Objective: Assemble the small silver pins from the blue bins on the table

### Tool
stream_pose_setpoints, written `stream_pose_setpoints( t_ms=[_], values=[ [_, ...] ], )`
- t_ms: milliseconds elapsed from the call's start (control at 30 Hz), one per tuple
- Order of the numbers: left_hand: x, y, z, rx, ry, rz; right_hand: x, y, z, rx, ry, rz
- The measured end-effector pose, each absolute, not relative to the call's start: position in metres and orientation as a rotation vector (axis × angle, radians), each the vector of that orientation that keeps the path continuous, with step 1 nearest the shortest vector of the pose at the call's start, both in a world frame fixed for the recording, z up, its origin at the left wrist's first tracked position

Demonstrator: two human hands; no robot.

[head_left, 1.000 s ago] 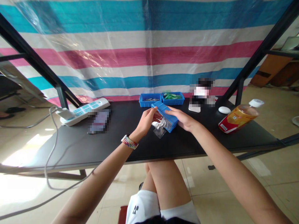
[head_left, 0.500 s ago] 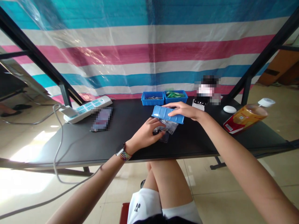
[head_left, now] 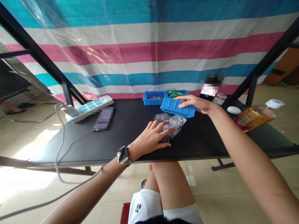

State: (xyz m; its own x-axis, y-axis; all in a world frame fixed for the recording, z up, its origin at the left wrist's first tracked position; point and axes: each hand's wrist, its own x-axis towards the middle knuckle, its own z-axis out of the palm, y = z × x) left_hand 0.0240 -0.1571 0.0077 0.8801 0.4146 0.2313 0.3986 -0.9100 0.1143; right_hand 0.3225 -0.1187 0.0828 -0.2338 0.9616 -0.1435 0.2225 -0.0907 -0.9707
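My right hand (head_left: 198,103) grips a blue plastic bin (head_left: 176,108) by its side, tilted so that its outer bottom faces me. Below the bin, a pile of small clear plastic bags (head_left: 178,122) lies on the black table (head_left: 130,124); what the bags contain is too small to tell. Fingers spread, my left hand (head_left: 151,137) rests over the near left part of the pile. Behind, a blue bin of small metal pieces (head_left: 154,102) stands beside another blue bin with green items (head_left: 176,93), partly hidden by the held one.
A white power strip (head_left: 90,109) and a phone (head_left: 103,119) lie at the left, with a grey cable (head_left: 61,140) hanging over the front edge. To the right are a white oval object (head_left: 234,110), a tilted drink bottle (head_left: 255,118) and small boxes (head_left: 206,95). A striped sheet (head_left: 116,53) hangs behind.
My right hand has moved the bin right and slightly up, uncovering more of the bags, which now lie spread out. The fingers of my left hand have opened over them.
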Motion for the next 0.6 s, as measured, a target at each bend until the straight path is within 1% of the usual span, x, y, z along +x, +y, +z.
stream_pose_setpoints(
  t_ms=[133,333,467,600],
  values=[
    [0.026,-0.146,0.005,2.919,0.708,0.388,0.329,-0.117,0.085,-1.308,-1.454,1.411],
    [0.036,-0.13,-0.003,2.743,0.781,0.281,0.319,-0.107,0.068,-1.297,-1.59,1.228],
    [0.049,-0.141,-0.01,2.756,0.804,0.389,0.307,-0.102,0.058,-1.315,-1.675,1.26],
    [0.064,-0.159,-0.016,2.725,0.976,0.473,0.3,-0.103,0.055,-1.286,-1.69,1.321]
  ],
)
